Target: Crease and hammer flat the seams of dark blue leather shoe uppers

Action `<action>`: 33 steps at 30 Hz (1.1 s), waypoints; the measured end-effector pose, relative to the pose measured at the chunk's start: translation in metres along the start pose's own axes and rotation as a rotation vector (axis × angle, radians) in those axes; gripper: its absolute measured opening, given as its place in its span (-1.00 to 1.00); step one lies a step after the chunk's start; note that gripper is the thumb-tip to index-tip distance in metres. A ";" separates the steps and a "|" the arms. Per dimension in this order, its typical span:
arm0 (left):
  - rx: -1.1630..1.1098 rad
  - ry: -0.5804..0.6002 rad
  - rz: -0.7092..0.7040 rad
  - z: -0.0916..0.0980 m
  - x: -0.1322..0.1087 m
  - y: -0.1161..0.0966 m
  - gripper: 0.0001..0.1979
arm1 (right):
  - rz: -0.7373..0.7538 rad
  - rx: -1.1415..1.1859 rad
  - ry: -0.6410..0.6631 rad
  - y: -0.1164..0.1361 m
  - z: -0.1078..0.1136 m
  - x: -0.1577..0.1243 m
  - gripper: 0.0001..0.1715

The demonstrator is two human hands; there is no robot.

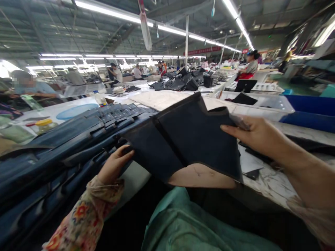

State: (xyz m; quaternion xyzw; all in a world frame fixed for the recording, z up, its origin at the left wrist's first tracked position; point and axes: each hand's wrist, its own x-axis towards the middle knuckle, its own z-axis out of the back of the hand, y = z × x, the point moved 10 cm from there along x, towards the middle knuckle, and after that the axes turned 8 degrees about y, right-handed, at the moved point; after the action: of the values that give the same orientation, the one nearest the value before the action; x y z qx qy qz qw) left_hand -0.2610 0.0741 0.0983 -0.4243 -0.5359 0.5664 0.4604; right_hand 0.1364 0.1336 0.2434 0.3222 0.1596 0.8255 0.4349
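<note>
Strip lights (pixel 115 13) run beneath the workroom ceiling (pixel 47 24). A dark blue panel (pixel 193 136) is held up above green cloth (pixel 183 219), beside a pile of blue pieces (pixel 68 146); the left hand (pixel 116 164) pinches its left edge, the right hand (pixel 246 130) its right, near something greyish and blurred (pixel 240 122).

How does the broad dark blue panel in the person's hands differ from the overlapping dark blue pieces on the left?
The broad dark blue panel is held up by the left hand and right hand; the overlapping dark blue pieces lie piled. The panel shows one wide face, whereas the pieces partly cover one another. A tan patch shows at the panel's lower edge; none shows among the pieces. Both share the dark blue colour.
</note>
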 end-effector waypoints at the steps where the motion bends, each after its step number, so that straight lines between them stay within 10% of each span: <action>1: 0.003 0.041 0.074 -0.009 0.001 0.023 -0.54 | -0.008 -0.074 0.050 -0.008 -0.009 -0.001 -0.58; 6: -0.120 0.272 0.263 -0.074 -0.008 0.103 -0.48 | -0.168 -0.249 0.270 -0.077 -0.045 -0.024 -0.70; 10: -0.205 0.415 0.246 -0.113 -0.015 0.107 -0.33 | -0.281 -0.194 0.298 -0.118 -0.047 -0.049 -0.64; 19: -0.087 0.630 0.332 -0.162 -0.032 0.143 -0.24 | -0.332 -0.161 0.275 -0.124 -0.034 -0.052 -0.80; 26: -0.132 0.584 0.299 -0.161 -0.034 0.148 -0.26 | -0.499 -0.054 0.408 -0.197 -0.070 -0.103 -0.93; 33: -0.167 0.411 0.426 -0.139 -0.029 0.174 -0.17 | -0.474 0.112 0.202 -0.192 -0.048 -0.101 -0.50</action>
State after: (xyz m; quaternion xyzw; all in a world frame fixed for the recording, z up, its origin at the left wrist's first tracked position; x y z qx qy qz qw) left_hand -0.1307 0.0752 -0.0845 -0.6692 -0.3753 0.5062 0.3938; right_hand 0.2639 0.1614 0.0639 0.2154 0.3187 0.7185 0.5794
